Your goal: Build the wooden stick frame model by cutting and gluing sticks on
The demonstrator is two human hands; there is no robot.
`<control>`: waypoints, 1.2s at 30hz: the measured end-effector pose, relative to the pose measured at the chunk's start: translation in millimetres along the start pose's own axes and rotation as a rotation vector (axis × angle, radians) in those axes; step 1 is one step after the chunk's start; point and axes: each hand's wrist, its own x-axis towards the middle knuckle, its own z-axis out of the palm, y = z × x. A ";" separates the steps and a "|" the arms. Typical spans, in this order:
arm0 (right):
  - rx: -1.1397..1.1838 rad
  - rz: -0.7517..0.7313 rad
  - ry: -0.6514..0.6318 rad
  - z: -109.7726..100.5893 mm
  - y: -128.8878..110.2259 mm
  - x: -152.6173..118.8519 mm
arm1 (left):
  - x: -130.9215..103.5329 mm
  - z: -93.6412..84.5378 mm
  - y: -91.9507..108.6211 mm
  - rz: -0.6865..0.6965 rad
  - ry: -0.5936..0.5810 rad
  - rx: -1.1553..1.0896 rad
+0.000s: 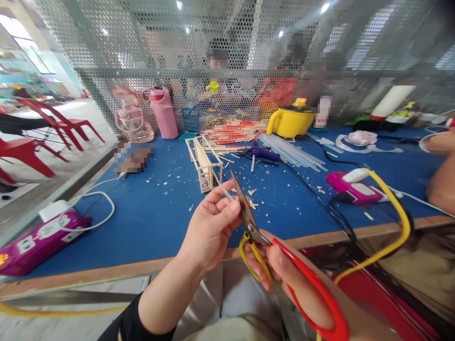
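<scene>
My left hand [213, 222] is closed, pinching a thin pale stick [226, 193] between thumb and fingertips. My right hand [287, 270] grips a pair of scissors [250, 222] by its red handle; the blades point up and away, close beside the stick and my left thumb. A yellow loop [254, 255] shows at my right fingers, and I cannot tell whether it belongs to the scissors. Just beyond my left hand, a small frame built of wooden sticks [204, 163] stands on the blue table [159, 208].
Red-tipped sticks [234, 132] lie piled behind a blue glue gun [263, 152] and clear glue sticks [293, 150]. A yellow pot [293, 121], a pink bottle [164, 113] and purple power strips [42, 237] surround the work. Another person's arm [441, 166] rests at right.
</scene>
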 end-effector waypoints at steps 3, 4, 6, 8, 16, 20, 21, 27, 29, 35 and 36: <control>0.017 -0.002 0.009 -0.2 6.4 2.7 | -1.7 0.4 0.2 -0.020 -0.012 -0.008; 0.020 0.002 0.001 -1.6 10.9 5.4 | -2.0 0.7 0.1 -0.023 -0.010 -0.009; 0.036 0.028 -0.029 -6.0 21.9 12.9 | -2.3 1.1 -0.3 -0.029 -0.002 -0.012; 0.061 0.105 -0.050 -10.5 32.2 20.4 | -2.8 1.4 -0.9 -0.039 -0.003 -0.016; -0.056 -0.057 0.145 5.6 21.9 5.2 | -6.0 0.6 -1.4 -0.026 -0.009 -0.006; -0.090 0.027 0.177 14.5 14.5 3.6 | -7.0 -0.6 -1.2 -0.021 -0.009 0.010; -0.092 0.042 0.163 15.1 13.4 4.2 | -7.2 -1.1 -1.3 -0.020 -0.005 0.020; -0.178 0.067 0.152 18.7 -5.3 -8.4 | -9.1 -4.2 -2.5 -0.038 0.008 0.071; -0.217 0.022 0.149 21.3 -10.7 -14.3 | -9.6 -4.8 -3.5 -0.041 0.008 0.071; -0.150 0.005 0.111 25.3 -0.5 -15.8 | -11.3 -6.2 -7.3 -0.053 -0.005 0.069; -0.148 0.012 0.121 25.3 2.3 -15.5 | -11.9 -6.8 -7.7 -0.054 -0.002 0.074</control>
